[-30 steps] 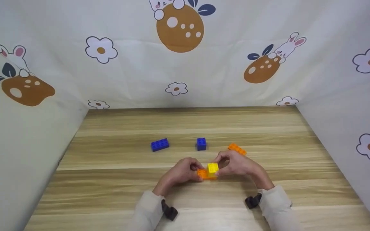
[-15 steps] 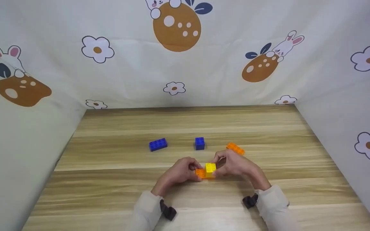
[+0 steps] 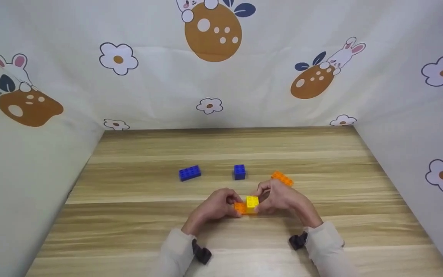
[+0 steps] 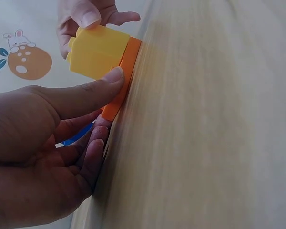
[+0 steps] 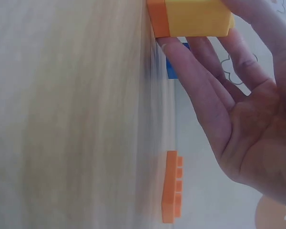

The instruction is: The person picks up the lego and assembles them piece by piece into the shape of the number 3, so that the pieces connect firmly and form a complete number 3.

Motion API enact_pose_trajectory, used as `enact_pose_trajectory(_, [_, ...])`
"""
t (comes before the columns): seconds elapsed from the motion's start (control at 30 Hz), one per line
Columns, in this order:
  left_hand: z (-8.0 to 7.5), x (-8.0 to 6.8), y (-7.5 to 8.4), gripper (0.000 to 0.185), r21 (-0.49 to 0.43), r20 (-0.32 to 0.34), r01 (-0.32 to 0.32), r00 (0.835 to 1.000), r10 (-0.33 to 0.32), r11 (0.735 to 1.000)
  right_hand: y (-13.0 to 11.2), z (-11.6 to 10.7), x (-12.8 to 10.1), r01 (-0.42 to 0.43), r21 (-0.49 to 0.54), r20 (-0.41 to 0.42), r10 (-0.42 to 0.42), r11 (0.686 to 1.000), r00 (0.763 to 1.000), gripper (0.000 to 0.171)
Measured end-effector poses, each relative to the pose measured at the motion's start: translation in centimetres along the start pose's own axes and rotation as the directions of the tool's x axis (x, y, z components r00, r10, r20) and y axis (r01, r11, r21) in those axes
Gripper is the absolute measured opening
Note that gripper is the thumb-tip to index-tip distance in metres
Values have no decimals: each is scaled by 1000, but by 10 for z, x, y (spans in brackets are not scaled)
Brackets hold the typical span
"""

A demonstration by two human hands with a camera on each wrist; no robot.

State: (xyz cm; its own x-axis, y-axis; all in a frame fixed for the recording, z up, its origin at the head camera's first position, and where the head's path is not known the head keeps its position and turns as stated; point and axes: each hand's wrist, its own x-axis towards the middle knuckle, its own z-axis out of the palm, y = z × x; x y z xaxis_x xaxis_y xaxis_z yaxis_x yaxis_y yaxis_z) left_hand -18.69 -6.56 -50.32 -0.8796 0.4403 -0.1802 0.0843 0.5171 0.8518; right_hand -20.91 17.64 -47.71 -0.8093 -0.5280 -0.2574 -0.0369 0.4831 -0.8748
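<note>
A flat orange toy brick lies on the wooden table, and a taller yellow brick sits on its right end. With thumb and fingers my left hand pinches the orange brick's left end; in the left wrist view the thumb presses its near side. My right hand holds the yellow brick between thumb and fingers from the right. Seen from the right wrist, the yellow brick lies flush against the orange brick, with a fingertip near the table below it.
Behind the hands lie a long blue brick, a shorter blue brick and another flat orange brick, partly close behind the right hand. Patterned cloth walls enclose the wooden table at the back and sides.
The yellow brick has settled lower and slightly left on the orange brick since a second ago. Both hands keep their grip; the view shifted slightly.
</note>
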Motion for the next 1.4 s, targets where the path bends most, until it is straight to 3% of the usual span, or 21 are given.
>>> enact_pose_trajectory(0.2, [-1, 0, 0, 25, -8, -5, 6, 1000, -7, 1000, -1, 1, 2, -12, 2, 2, 12, 1000, 1000, 32])
enact_pose_trajectory(0.37, [0, -1, 0, 26, -5, -4, 23, 1000, -23, 1000, 4, 0, 5, 39, -36, 48, -37, 999, 998, 31])
enact_pose_trajectory(0.6, [2, -2, 0, 25, -14, 0, 41, 999, -41, 999, 12, -2, 3, 47, -50, 113, -41, 998, 993, 36])
enact_pose_trajectory(1.07, [-2, -1, 1, 30, -21, 6, 21, 1000, -21, 1000, 16, -7, 2, 106, 14, 146, -107, 994, 984, 39])
enact_pose_trajectory(1.27, [-14, -2, -2, 32, -27, -17, -35, 999, 35, 999, 17, -7, 3, 138, 15, 137, -139, 990, 981, 40])
enact_pose_trajectory(1.4, [-32, -6, -3, 30, -79, -100, -21, 995, 13, 997, 16, -7, 3, 118, -4, 119, -117, 993, 986, 40])
